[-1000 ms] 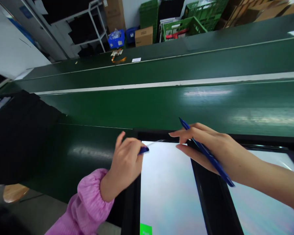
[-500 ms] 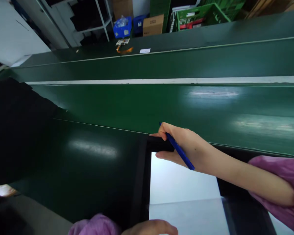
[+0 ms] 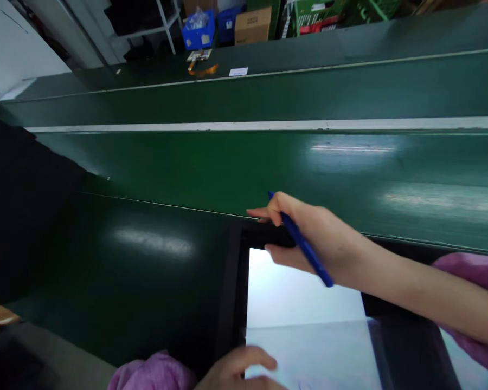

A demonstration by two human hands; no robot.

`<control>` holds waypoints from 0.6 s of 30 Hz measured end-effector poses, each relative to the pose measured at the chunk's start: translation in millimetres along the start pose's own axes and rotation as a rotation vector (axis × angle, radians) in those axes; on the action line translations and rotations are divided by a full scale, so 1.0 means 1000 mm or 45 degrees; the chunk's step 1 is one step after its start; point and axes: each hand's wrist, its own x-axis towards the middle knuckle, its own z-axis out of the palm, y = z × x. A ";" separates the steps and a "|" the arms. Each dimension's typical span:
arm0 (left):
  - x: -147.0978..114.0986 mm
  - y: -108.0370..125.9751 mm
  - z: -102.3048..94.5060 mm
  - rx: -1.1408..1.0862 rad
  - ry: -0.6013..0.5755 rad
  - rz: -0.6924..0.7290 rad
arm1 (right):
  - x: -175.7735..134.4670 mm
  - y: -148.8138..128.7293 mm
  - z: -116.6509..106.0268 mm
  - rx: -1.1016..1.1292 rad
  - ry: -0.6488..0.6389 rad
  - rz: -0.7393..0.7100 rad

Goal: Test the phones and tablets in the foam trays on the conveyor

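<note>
My right hand [image 3: 305, 233] is closed around a slim blue pen [image 3: 307, 249], held slantwise between the fingers. Its fingertips reach over the far left corner of a black tray-like frame [image 3: 231, 271] lying on the dark green bench. Inside the frame is a bright white sheet or panel [image 3: 301, 287], with a clear film [image 3: 309, 341] over its nearer part. At the bottom edge my left hand [image 3: 244, 371] rests at the white sheet's left side, finger and thumb apart. Part of that hand is cut off by the picture edge.
A dark cloth-like mass [image 3: 20, 211] covers the bench's left end. Beyond the green surface [image 3: 187, 168] runs a white strip [image 3: 236, 125]. Farther back are an orange ribbon cable [image 3: 203, 70], a white label [image 3: 238, 71], a cardboard box [image 3: 252, 26], a blue bin [image 3: 198, 33] and green crates [image 3: 319, 12].
My right hand has shifted slightly right and up with the pen. My left hand has come farther into view, its finger and thumb now showing apart. The whole view has tilted a little downward.
</note>
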 end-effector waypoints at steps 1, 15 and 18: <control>0.008 0.000 -0.008 0.037 0.040 0.010 | -0.007 -0.001 -0.008 0.079 0.107 -0.102; 0.153 0.005 -0.029 0.418 -0.291 0.627 | -0.187 0.007 0.014 -0.819 0.505 -0.062; 0.178 0.010 -0.018 0.347 -0.525 0.623 | -0.186 0.016 0.025 -0.833 0.607 -0.005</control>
